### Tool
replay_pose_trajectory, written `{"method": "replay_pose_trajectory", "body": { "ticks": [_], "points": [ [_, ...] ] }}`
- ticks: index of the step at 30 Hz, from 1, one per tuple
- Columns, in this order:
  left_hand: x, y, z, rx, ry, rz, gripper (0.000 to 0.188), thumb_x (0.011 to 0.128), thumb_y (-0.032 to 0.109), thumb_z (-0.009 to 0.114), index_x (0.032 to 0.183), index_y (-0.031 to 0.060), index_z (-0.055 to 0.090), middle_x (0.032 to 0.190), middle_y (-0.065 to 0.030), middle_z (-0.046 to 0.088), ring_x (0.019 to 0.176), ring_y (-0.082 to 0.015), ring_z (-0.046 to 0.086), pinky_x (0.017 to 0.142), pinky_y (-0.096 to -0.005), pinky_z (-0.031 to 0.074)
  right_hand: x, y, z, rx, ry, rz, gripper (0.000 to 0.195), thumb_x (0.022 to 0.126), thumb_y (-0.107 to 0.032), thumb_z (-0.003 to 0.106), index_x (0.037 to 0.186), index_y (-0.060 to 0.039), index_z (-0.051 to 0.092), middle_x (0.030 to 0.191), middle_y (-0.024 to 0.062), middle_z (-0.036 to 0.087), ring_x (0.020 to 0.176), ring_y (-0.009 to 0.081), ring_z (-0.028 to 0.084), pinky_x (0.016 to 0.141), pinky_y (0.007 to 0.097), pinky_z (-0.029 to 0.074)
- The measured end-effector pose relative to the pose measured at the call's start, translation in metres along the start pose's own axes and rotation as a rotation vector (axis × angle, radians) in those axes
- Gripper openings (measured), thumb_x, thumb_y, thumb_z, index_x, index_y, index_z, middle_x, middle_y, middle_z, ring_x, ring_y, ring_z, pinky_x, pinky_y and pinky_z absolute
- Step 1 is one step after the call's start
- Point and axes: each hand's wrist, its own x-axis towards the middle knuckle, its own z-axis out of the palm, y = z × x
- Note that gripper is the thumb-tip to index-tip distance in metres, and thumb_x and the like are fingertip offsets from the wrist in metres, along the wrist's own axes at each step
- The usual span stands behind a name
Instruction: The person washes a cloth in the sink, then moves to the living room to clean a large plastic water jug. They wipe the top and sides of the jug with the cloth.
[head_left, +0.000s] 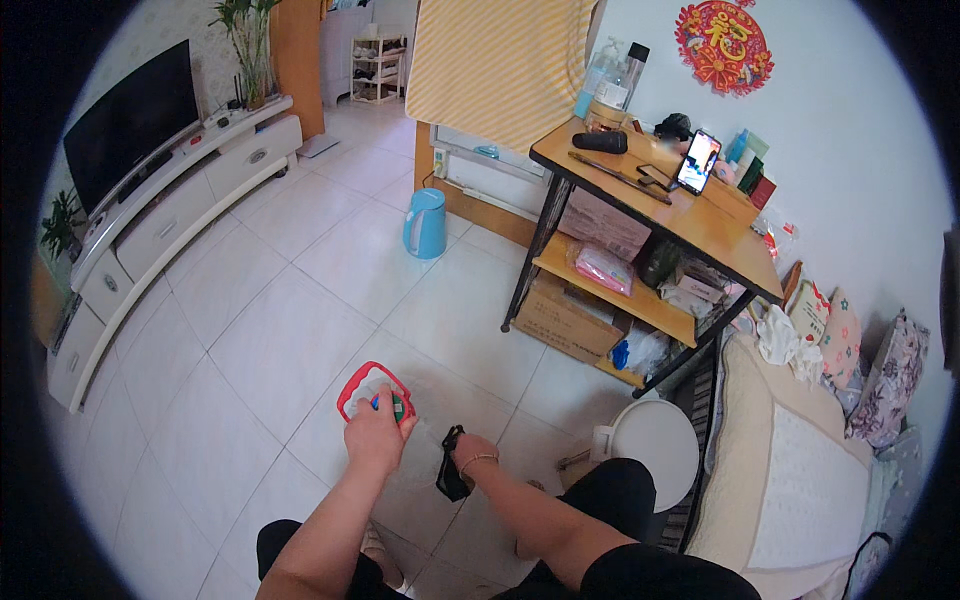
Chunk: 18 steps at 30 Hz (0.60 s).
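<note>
Low over the tiled floor, my left hand (377, 429) grips an object with a red frame (347, 390) and a green and blue part (399, 406); I cannot tell just what it is. To its right, my right hand (472, 450) holds a small black item (450, 480), seemingly fabric or a strap, which hangs down from the fingers. A bracelet is on my right wrist. The two held things are apart. My palms and some fingertips are hidden.
A blue electric kettle (425, 225) stands on the floor ahead. At right are a wooden desk (720, 232) with a lit phone (698, 162), a white round-lidded bin (656, 450) and a padded sofa (795, 480). A white TV cabinet (172, 217) runs along the left.
</note>
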Motion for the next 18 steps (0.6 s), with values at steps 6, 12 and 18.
{"method": "replay_pose_trajectory", "body": {
  "ticks": [6, 12, 18],
  "points": [
    [0.003, -0.005, -0.001, -0.016, 0.018, -0.045, 0.068, 0.079, 0.049, 0.063, 0.129, 0.0118, 0.038, 0.1, -0.0198, 0.052, 0.08, -0.0336, 0.062, 0.064, -0.0417, 0.052, -0.023, -0.019, -0.011, 0.126, 0.22, -0.106, 0.025, 0.081, -0.022, 0.054, 0.09, -0.0035, 0.067, 0.094, 0.0189, 0.065, 0.087, 0.0359, 0.063, 0.075, 0.0435, 0.051],
    [0.002, -0.006, -0.003, -0.011, -0.037, -0.08, 0.068, 0.08, 0.05, 0.062, 0.131, 0.0129, 0.037, 0.104, -0.0194, 0.052, 0.085, -0.0333, 0.062, 0.067, -0.0415, 0.052, -0.05, -0.055, -0.039, 0.146, 0.408, -0.306, 0.025, 0.081, -0.029, 0.055, 0.086, -0.0057, 0.063, 0.092, 0.0141, 0.062, 0.085, 0.0343, 0.061, 0.072, 0.0445, 0.05],
    [0.004, -0.003, 0.001, 0.001, -0.062, -0.082, 0.073, 0.079, 0.053, 0.061, 0.134, 0.0128, 0.033, 0.1, -0.0201, 0.053, 0.079, -0.0347, 0.063, 0.065, -0.0432, 0.052, -0.053, -0.042, -0.032, 0.194, 0.392, -0.231, 0.021, 0.08, -0.026, 0.057, 0.086, -0.0058, 0.059, 0.092, 0.0141, 0.061, 0.085, 0.0347, 0.061, 0.072, 0.0448, 0.049]
  ]
}}
